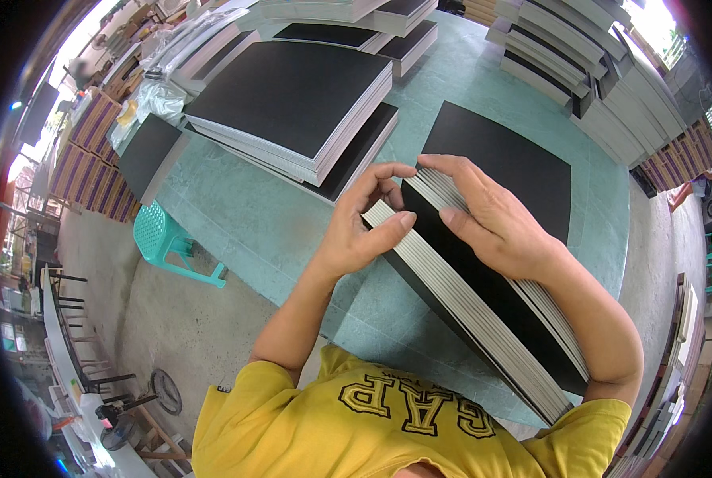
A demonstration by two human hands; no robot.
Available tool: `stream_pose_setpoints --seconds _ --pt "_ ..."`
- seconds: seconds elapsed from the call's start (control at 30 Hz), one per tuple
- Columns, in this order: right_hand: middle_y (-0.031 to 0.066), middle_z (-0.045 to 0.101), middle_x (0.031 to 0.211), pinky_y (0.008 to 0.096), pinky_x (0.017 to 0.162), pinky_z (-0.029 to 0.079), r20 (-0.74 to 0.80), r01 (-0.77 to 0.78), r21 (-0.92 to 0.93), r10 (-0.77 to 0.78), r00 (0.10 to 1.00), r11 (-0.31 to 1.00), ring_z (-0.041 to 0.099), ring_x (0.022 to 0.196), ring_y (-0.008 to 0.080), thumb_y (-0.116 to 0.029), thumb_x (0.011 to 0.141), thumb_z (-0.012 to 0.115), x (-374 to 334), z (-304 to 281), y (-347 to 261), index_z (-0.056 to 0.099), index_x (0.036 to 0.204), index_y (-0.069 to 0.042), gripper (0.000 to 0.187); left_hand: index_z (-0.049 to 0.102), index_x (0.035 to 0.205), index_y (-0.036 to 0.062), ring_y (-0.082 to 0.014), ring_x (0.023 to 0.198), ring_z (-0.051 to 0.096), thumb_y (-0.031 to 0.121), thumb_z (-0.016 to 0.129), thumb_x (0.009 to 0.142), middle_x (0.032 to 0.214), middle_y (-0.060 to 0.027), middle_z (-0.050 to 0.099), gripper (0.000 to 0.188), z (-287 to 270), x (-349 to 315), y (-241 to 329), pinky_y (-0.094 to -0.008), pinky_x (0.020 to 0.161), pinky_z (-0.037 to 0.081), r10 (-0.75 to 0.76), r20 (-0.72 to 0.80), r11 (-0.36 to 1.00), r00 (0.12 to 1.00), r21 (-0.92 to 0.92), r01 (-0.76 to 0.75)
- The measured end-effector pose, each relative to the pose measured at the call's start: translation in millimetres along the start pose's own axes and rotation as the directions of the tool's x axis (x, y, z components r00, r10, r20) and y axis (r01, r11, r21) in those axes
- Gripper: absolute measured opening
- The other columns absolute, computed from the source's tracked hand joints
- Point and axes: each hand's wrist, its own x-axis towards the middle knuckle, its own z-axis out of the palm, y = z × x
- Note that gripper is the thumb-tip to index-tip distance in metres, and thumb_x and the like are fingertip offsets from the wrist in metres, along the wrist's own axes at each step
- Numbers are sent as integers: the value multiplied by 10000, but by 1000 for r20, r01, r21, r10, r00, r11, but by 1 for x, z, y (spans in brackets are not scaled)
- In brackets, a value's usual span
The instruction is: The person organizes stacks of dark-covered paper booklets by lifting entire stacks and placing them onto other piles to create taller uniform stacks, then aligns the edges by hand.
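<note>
A thick stack of black-faced boards with pale edges stands on edge in front of me, parted into a left bundle (471, 315) and a right bundle (559, 327). A broad black face (491, 291) shows in the gap between them. My left hand (364, 223) curls over the upper end of the left bundle, thumb on its edges. My right hand (495, 219) is wrapped over the upper end of the right bundle, its fingertips close to those of my left. A single black sheet or board (515, 163) lies flat just beyond my right hand.
The green table (268, 231) also bears a large black-topped stack (292, 95) at the left. Tall stacks of pale-edged boards (551, 56) rise at the back right. A turquoise plastic stool (169, 243) stands on the floor at the left, near purple-striped stacks (93, 167).
</note>
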Motion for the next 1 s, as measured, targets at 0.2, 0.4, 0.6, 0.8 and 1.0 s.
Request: stream_pose_setpoints --seconds 0.2,0.4,0.6,0.8,1.0 --pt "207 502 1154 419 906 406 -59 5 8 -4 998 1000 511 1065 366 -80 873 447 2 4 9 364 1280 -30 418 502 1146 7 -106 744 502 286 640 744 824 -28 503 508 5 -4 -8 -249 712 404 27 -103 1000 994 4 -27" --pt "202 508 1155 413 886 424 -67 5 2 -5 998 1000 526 1048 363 -93 859 494 2 5 8 372 1278 -39 440 436 1203 -10 -121 821 506 164 683 731 1078 -100 475 560 4 -5 -6 -251 737 439 -23 -81 988 996 -156 10" --pt "199 509 1154 413 885 427 -55 -17 -14 16 998 1000 531 1047 358 -104 860 507 2 4 9 371 1286 -48 451 367 1277 -4 -136 785 535 301 677 726 1074 -138 473 703 6 -5 -6 -250 683 469 -33 -117 997 993 -76 24" --pt "201 505 1164 412 894 425 -55 -7 -14 6 998 1000 531 1053 354 -113 859 513 3 3 10 369 1288 -42 458 514 1182 -5 -119 813 510 189 679 734 1046 -94 511 515 5 -4 -4 -245 752 435 -8 -78 998 997 -57 3" --pt "208 495 1182 420 904 417 -60 10 -40 -12 998 999 526 1060 359 -100 868 488 2 2 11 368 1285 -31 440 555 1152 20 -135 864 498 194 677 728 1022 -78 530 474 1 -5 -5 -269 754 416 0 -48 1000 999 -10 -1"
